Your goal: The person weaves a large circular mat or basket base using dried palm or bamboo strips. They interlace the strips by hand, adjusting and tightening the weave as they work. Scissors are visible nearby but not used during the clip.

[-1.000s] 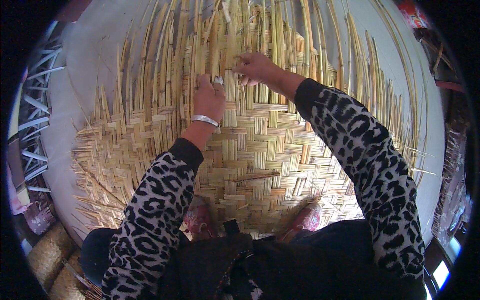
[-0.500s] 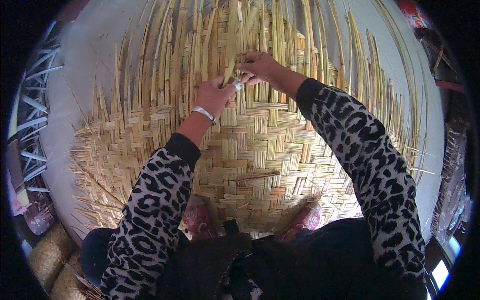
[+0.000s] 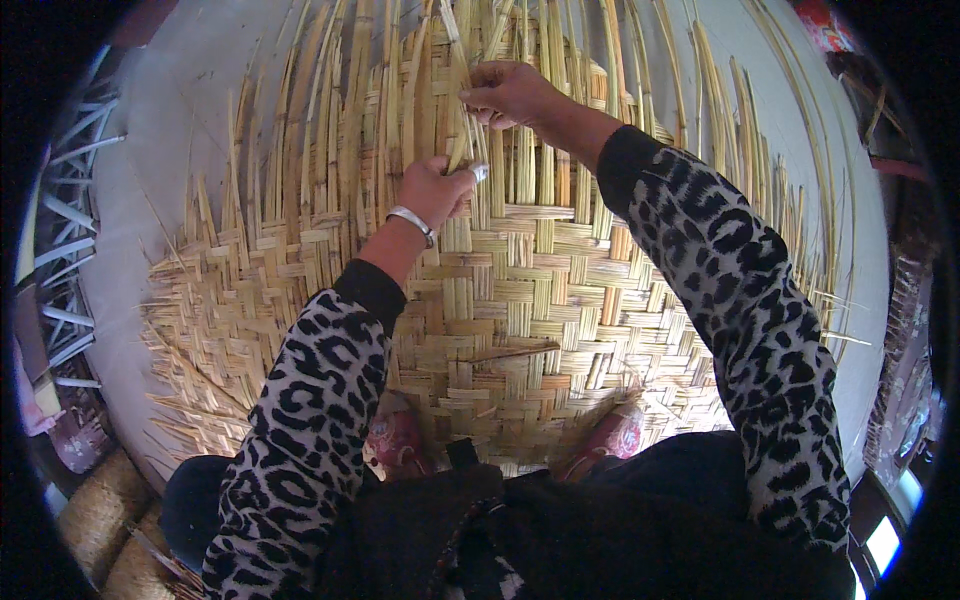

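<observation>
Head view, upper centre of frame. Left hand (image 3: 432,190), fingers curled and pinching a bamboo strip (image 3: 458,140); right hand (image 3: 505,92), fingertips pressed together on the same strip above. Woven bamboo mat (image 3: 520,300) fills mid-frame, loose ends fanning upward. Judgement: hold the strip taut and flat, seating it tight against the last row. Neighbouring upright strips crowd the fingers. Red shoes (image 3: 395,445) at lower centre; bracelet (image 3: 412,222) on the wrist.

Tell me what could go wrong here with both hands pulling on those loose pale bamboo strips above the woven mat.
The thin pale bamboo strip pinched between the left hand and right hand may kink or snap if bent sharply. Its split edges could cut bare fingers. The person's red shoes stand on the flat woven bamboo mat, so shifting weight might loosen the finished weave.
</observation>
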`<action>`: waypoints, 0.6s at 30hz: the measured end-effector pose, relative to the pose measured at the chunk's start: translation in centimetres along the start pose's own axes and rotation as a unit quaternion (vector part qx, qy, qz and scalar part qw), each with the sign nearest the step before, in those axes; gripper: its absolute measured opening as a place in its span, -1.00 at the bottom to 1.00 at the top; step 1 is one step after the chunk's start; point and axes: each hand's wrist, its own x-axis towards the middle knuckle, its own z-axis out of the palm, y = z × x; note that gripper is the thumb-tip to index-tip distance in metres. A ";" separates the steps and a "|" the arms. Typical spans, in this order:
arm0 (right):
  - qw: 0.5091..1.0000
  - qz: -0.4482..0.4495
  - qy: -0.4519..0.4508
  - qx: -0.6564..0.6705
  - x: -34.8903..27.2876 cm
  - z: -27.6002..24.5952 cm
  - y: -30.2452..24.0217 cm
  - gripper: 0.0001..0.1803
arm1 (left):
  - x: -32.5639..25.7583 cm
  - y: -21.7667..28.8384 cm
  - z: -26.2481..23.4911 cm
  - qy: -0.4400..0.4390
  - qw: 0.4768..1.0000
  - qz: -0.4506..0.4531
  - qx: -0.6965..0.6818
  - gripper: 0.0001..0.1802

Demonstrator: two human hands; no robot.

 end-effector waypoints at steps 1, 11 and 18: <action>1.000 0.006 0.014 0.014 0.1 0.1 0.3 -0.79 | 0.0 0.1 -0.1 -0.007 1.000 -0.015 -0.015 -0.68; 0.987 0.027 0.105 0.115 2.0 0.9 2.8 -0.82 | 0.1 0.2 -0.1 0.008 1.000 -0.029 -0.001 -0.69; 0.989 0.036 0.128 0.069 1.9 1.0 3.0 -0.81 | -0.9 0.8 0.5 0.034 0.999 0.004 0.030 -0.74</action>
